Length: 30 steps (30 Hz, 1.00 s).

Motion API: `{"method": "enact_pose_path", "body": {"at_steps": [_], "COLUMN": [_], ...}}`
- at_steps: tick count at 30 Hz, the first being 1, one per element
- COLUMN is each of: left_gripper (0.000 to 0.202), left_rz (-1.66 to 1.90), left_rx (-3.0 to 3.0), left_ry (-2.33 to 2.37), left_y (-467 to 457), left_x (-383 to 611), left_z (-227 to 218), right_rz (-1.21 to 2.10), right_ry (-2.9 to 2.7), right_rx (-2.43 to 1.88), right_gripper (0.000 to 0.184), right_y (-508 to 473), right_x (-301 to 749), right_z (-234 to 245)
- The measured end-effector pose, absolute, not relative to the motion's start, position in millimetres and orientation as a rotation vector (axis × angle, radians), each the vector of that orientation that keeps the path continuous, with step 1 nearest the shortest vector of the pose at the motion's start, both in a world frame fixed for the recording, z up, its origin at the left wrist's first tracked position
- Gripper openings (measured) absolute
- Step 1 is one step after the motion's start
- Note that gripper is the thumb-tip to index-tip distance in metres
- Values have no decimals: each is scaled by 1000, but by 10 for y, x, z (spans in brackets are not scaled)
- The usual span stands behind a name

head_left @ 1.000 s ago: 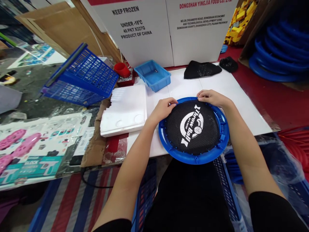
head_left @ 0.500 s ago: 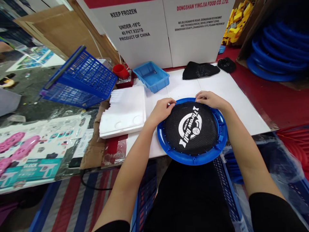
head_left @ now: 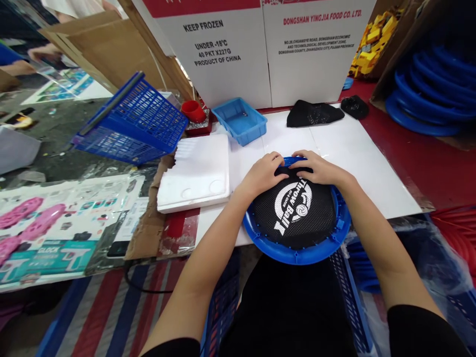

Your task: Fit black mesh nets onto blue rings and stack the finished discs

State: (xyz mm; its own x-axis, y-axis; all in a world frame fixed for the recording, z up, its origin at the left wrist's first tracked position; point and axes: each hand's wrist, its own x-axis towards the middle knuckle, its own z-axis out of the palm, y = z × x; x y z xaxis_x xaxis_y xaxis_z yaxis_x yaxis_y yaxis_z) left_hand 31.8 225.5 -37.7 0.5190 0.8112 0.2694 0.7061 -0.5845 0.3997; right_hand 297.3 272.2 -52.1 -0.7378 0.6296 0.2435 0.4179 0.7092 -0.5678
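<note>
**Both the left hand (head_left: pixel 263 174) and the right hand (head_left: pixel 323 168) touch one blue ring (head_left: pixel 297 257)**

Fingers on each hand are bent and slightly parted, meeting the ring's far edge close together, with a narrow gap between finger and thumb. The thumbs reach in over the black mesh (head_left: pixel 308 220) filling the ring. How firmly the fingers grip, I cannot tell.

The mesh bears a white "Throw Ball" print, tilted. The ring is at the near side of the white board (head_left: pixel 372 168), its near edge reaching past the board, above the person's lap.

Beyond the hands, two black cloth pieces (head_left: pixel 314 114) lie near the white carton (head_left: pixel 230 82). A blue tray (head_left: pixel 253 135) stands to their left, with a red cup (head_left: pixel 193 111) just beside it. Left of the ring, well apart from it, lies a white foam slab (head_left: pixel 203 173); behind that, a blue basket (head_left: pixel 143 126) leans at a slant. Far right, more blue rings (head_left: pixel 427 106) are stacked in a box. A co-worker's hand (head_left: pixel 42 52) shows at upper left, blurred.
</note>
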Motion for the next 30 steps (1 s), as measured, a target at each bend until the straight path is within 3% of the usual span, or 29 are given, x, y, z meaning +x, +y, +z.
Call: {"method": "enact_pose_path", "body": {"at_steps": [6, 11, 16, 20, 25, 30], "left_gripper": [24, 29, 30, 28, 5, 11], "left_rz": [557, 539, 448, 563, 738, 876], "left_rx": [2580, 2578, 2584, 2449, 2221, 1989], "left_ry": [1312, 1326, 1272, 1267, 1203, 1261], "left_y": [2220, 2205, 2198, 2227, 2265, 2318], "left_x": [302, 262, 273, 275, 204, 151], "left_z": [-348, -374, -376, -398, -381, -385], "right_rz": [692, 624, 665, 782, 840, 885], "right_ry": [-2523, -2579, -2607, -2544, -2485, -2302], "right_rx": [-847, -872, -855, -852, -844, -851], "right_gripper": [20, 24, 9, 14, 19, 15], "right_y": [2689, 2671, 2673, 2669, 2654, 2634], "right_x": [2952, 2963, 2941, 2933, 2912, 2863], "right_z": [-494, -478, -476, -482, -465, -422]}}
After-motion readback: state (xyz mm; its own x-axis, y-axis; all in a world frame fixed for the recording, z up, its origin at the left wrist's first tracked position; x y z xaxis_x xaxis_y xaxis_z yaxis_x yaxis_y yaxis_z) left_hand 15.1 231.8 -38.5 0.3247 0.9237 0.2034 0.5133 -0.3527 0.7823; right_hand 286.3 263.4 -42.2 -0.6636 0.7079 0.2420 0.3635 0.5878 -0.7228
